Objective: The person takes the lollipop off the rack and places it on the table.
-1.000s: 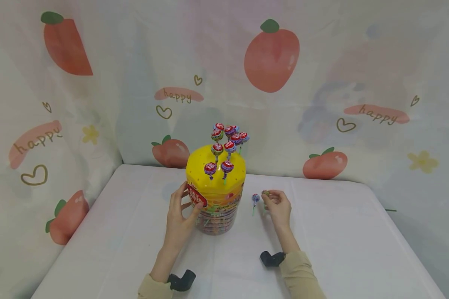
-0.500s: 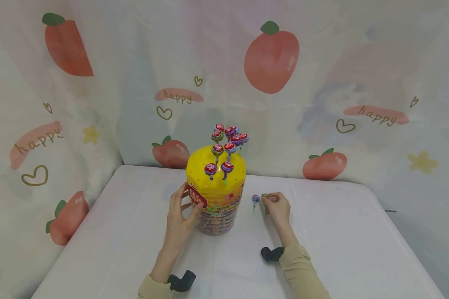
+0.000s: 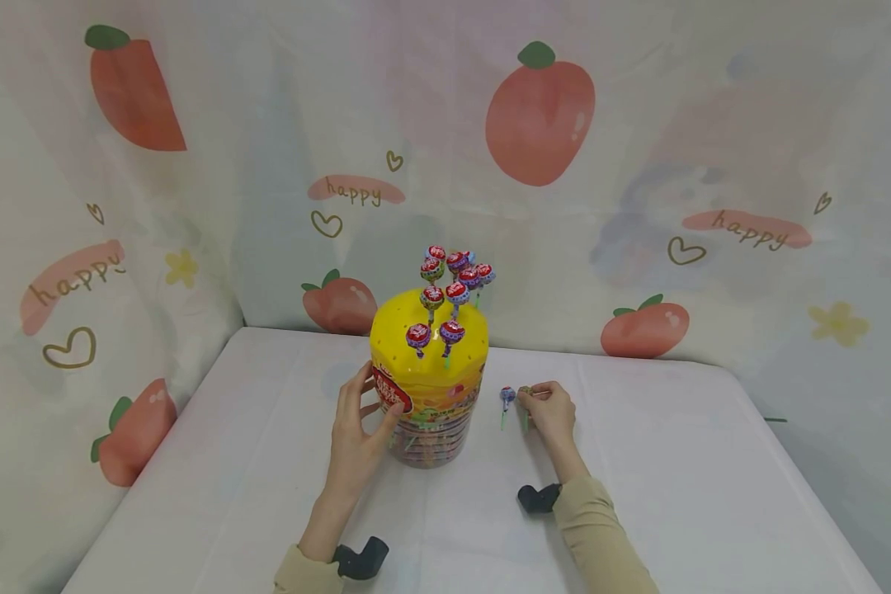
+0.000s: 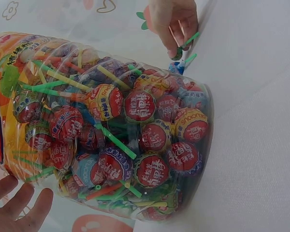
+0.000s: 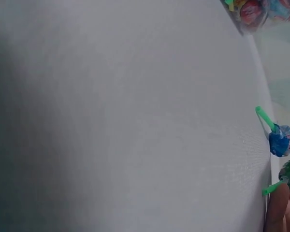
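A big clear plastic jar [image 3: 428, 441] of lollipops, with a yellow lid [image 3: 393, 326], stands upright on the white table. Several lollipops [image 3: 451, 332] stick up out of the lid. My left hand [image 3: 356, 429] holds the jar's left side, thumb at the front and fingers spread around the side. To the right of the jar, my right hand [image 3: 554, 412] pinches a green-wrapped lollipop [image 5: 289, 175] between thumb and fingers, low at the tabletop. Just left of it lies a blue-wrapped lollipop [image 3: 506, 398] with a green stick. In the left wrist view many wrapped lollipops [image 4: 140, 105] show through the jar wall.
A white cloth covers the table [image 3: 676, 478]. Behind it hangs a fruit-printed backdrop [image 3: 445, 99]. A black wrist mount [image 3: 360, 558] sits at the left wrist and another black mount [image 3: 539, 498] at the right. A thin green line [image 3: 775, 418] shows at the table's right edge.
My right hand has shifted very slightly down and left with the green lollipop, and the right forearm has moved a little up. The left hand and jar stay put.
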{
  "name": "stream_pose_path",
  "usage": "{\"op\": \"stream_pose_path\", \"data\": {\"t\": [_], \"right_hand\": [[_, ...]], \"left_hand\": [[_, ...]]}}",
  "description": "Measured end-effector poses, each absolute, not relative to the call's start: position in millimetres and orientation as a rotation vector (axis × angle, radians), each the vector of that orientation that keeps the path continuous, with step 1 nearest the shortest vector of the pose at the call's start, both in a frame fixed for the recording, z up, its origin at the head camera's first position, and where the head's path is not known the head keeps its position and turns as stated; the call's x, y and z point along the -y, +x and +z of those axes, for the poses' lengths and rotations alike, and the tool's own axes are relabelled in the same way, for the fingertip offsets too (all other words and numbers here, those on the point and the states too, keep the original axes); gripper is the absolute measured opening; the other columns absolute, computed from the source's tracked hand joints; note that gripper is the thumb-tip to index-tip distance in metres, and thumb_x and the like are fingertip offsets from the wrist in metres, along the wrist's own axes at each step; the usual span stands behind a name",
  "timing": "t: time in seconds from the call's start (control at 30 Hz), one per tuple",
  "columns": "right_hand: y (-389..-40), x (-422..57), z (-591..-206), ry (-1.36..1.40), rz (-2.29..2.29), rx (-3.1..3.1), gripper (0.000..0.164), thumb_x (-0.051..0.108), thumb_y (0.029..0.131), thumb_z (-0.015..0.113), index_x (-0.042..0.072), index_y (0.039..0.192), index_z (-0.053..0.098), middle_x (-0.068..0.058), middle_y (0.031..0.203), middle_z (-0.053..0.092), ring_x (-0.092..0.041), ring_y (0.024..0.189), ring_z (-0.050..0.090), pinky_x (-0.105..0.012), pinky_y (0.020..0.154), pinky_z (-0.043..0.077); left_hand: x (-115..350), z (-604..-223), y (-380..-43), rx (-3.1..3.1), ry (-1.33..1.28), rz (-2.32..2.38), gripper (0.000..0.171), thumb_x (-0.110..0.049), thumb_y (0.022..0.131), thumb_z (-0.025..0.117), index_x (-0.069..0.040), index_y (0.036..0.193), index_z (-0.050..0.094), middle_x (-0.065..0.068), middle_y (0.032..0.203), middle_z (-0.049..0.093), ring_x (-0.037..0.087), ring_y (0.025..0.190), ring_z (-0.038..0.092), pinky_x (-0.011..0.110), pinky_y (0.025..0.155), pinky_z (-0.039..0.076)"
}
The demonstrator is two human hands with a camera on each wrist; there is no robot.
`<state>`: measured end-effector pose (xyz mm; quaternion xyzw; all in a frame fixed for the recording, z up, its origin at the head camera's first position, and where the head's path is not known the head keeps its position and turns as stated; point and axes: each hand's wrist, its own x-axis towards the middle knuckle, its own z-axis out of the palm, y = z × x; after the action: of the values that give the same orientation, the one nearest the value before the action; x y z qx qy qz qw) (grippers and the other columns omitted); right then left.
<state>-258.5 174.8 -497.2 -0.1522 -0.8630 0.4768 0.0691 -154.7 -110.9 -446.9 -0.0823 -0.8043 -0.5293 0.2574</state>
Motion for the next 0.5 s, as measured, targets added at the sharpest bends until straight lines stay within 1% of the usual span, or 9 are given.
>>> {"op": "stream_pose_path", "data": {"t": [0.2,0.5], "right_hand": [[-258.1,-174.8,-496.9,-0.459,1.401,2.612,0.033,0.02,0.084,0.07,-0.003,0.106,0.06,-0.012,0.088,0.061,-0.005,0.057,0.051,-0.015,0.046,0.045],[-259.8,-175.3,-499.9,-0.443,1.364,2.619,0.031,0.018,0.083,0.07,-0.003,0.103,0.06,-0.01,0.082,0.059,-0.005,0.05,0.049,-0.016,0.044,0.042]], "left_hand": [[111.0,-446.6,-154.9,2.184,-0.221,-1.432,0.073,-0.021,0.087,0.071,-0.016,0.149,0.032,0.011,0.139,0.045,0.026,0.126,0.048,0.046,0.095,0.053],[111.0,-446.2,-154.1,2.19,-0.212,-1.441,0.073,-0.021,0.087,0.071,-0.016,0.149,0.032,0.01,0.14,0.044,0.025,0.126,0.047,0.046,0.096,0.053]]}}
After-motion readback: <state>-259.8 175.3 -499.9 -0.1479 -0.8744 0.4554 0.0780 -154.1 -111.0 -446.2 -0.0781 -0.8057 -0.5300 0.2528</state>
